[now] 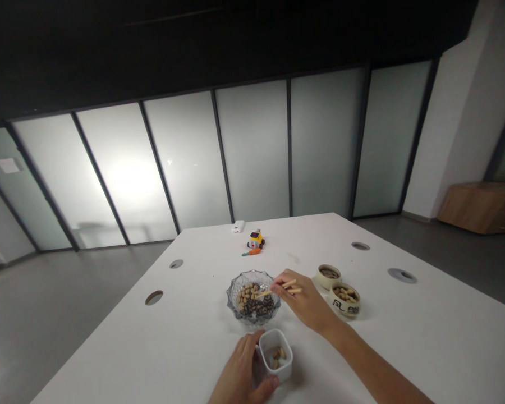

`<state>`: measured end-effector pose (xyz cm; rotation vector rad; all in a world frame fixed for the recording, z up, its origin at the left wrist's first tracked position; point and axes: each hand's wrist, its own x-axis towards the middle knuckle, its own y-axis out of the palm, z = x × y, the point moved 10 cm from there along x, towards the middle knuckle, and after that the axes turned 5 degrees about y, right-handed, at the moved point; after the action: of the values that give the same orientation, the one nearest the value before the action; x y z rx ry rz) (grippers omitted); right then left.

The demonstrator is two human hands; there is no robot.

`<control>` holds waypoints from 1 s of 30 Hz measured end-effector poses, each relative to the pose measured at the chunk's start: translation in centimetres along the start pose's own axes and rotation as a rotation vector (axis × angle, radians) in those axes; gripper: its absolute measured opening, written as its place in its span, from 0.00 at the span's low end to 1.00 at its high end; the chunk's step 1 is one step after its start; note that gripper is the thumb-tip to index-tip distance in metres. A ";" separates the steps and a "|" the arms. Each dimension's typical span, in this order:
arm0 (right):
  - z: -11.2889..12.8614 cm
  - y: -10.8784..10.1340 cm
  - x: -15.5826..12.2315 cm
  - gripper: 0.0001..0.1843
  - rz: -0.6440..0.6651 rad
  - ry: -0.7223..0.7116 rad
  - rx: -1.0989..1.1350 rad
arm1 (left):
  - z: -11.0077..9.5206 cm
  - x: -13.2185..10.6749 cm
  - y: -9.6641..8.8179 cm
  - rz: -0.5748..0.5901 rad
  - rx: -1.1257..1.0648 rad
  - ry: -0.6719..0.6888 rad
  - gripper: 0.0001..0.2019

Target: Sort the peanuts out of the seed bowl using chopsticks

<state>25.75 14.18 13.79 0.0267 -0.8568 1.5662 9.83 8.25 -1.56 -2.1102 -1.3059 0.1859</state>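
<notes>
My right hand (292, 292) grips a pair of light wooden chopsticks (266, 293), their tips among the nuts in a clear glass bowl (232, 306). In that bowl lie tan nuts that look like pistachios (247, 293) and dark, seed-like pieces (258, 307). My left hand (246, 370) is wrapped round a small white square cup (287, 367) in front of the bowl, thumb at its near side. A few tan nuts (278, 355) rest at the bottom of the cup.
Right of the bowl stand two cream round bowls, one with dark seeds (329, 272), the nearer with peanuts (345, 294). Farther back are a yellow toy vehicle (256, 239), an orange-and-green toy carrot (252, 252) and a white box-like device (238, 226). Round holes (154, 297) pierce the white table (185, 342).
</notes>
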 end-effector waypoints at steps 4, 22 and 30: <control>-0.3 0.3 -0.1 0.20 0.010 0.010 -0.006 | -0.3 0.0 0.0 0.001 0.008 0.002 0.33; -0.3 0.6 -0.1 0.23 0.016 -0.013 -0.001 | 0.8 0.0 0.1 -0.010 -0.007 0.036 0.34; 0.4 0.7 -0.2 0.24 0.037 -0.037 -0.002 | 1.5 0.1 0.2 -0.012 -0.008 0.041 0.37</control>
<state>25.04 13.83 13.59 0.0391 -0.8925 1.6033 9.40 8.91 -2.87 -2.1011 -1.2972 0.1322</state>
